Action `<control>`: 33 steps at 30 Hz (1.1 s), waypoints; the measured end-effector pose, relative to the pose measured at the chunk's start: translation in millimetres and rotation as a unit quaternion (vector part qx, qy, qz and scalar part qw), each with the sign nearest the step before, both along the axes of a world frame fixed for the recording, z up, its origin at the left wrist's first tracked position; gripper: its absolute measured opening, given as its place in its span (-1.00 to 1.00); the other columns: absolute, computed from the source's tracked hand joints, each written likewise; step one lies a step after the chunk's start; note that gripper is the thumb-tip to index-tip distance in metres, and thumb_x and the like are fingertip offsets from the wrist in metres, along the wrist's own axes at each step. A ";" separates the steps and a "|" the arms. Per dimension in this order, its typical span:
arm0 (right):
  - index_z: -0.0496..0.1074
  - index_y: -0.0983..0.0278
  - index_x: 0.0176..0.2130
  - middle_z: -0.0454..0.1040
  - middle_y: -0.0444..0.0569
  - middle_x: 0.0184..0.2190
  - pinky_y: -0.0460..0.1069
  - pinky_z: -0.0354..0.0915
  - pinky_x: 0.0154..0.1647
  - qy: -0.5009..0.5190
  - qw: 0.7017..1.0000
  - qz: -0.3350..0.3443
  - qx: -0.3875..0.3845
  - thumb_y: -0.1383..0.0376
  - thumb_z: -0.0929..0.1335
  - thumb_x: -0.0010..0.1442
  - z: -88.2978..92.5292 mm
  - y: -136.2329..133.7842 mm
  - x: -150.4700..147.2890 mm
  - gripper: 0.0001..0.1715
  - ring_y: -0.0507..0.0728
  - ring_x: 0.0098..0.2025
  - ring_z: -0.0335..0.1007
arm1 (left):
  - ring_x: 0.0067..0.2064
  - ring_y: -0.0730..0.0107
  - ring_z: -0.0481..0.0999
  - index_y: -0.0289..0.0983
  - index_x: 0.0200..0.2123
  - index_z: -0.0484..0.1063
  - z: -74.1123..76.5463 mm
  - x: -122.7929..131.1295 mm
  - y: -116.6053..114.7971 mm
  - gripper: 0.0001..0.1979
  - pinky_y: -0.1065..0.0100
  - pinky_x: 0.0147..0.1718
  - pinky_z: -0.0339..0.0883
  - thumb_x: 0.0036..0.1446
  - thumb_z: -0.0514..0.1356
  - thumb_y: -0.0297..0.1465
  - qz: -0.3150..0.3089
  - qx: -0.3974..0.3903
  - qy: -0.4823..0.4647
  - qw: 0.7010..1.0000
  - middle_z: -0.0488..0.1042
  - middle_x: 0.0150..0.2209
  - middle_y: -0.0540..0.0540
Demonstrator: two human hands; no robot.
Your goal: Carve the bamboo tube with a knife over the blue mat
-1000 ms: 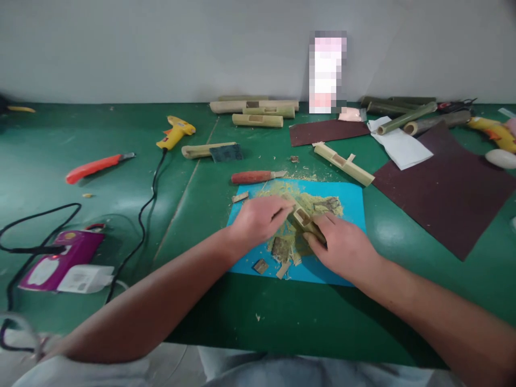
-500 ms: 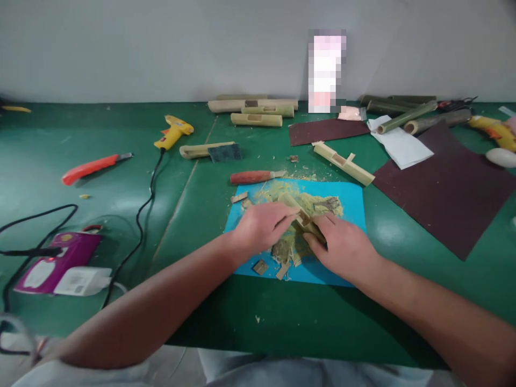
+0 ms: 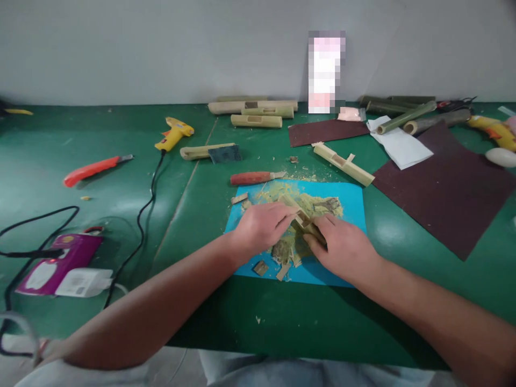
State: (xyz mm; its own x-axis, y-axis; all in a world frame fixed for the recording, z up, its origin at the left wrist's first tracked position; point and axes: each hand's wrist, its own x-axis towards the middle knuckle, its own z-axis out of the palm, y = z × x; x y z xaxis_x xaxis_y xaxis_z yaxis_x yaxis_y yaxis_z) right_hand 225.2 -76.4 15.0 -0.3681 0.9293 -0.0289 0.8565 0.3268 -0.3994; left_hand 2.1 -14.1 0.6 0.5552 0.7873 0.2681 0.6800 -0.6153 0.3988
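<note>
Over a blue mat [image 3: 350,207] covered in pale green shavings [image 3: 318,203], both my hands work on a short bamboo piece [image 3: 301,216] with a rectangular notch cut in it. My right hand [image 3: 342,246] grips the near end of the bamboo piece. My left hand [image 3: 261,226] is closed, its fingers pinched against the bamboo; a small tool may be in them but it is hidden. Bark chips [image 3: 260,267] lie on the mat's near edge.
A red-handled knife [image 3: 255,177] lies just behind the mat. On the green table [image 3: 121,161]: an orange cutter [image 3: 91,169], a yellow glue gun [image 3: 174,133] with black cord, a purple box [image 3: 56,262], several bamboo tubes [image 3: 258,110], a notched bamboo stick [image 3: 342,164], brown sandpaper sheets [image 3: 439,188].
My left hand slid a little to the right along the bamboo piece, covering more of it. My right hand has kept its grip in place.
</note>
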 end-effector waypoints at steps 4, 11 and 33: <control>0.46 0.29 -0.14 0.54 0.07 -0.20 0.02 0.14 -0.39 0.003 1.000 -0.001 -0.002 0.20 0.29 0.37 0.0 0.5 -0.5 -0.77 0.17 -0.27 0.45 | -0.22 0.28 0.63 -0.27 -0.18 0.63 -0.3 -2.6 4.1 -0.68 0.35 -0.21 0.49 0.42 0.08 -0.29 0.045 0.017 -0.004 0.999 0.66 -0.25 -0.13; 0.45 0.28 -0.16 0.54 0.05 -0.22 0.01 0.11 -0.40 0.003 1.000 -0.003 0.006 0.19 0.30 0.37 -1.2 -0.3 0.6 -0.78 0.15 -0.28 0.44 | -0.17 0.28 0.64 -0.26 -0.13 0.63 -0.7 -0.9 -1.0 -0.67 0.35 -0.19 0.49 0.43 0.06 -0.28 0.035 0.008 -0.005 0.999 0.68 -0.18 -0.14; 0.47 0.30 -0.13 0.55 0.07 -0.19 0.02 0.16 -0.37 0.004 1.000 -0.001 -0.006 0.20 0.31 0.37 -0.2 -0.6 0.3 -0.77 0.18 -0.25 0.47 | -0.18 0.26 0.65 -0.26 -0.16 0.61 -0.4 -2.0 2.8 -0.70 0.31 -0.18 0.50 0.40 0.09 -0.29 0.054 -0.002 -0.020 0.998 0.67 -0.20 -0.14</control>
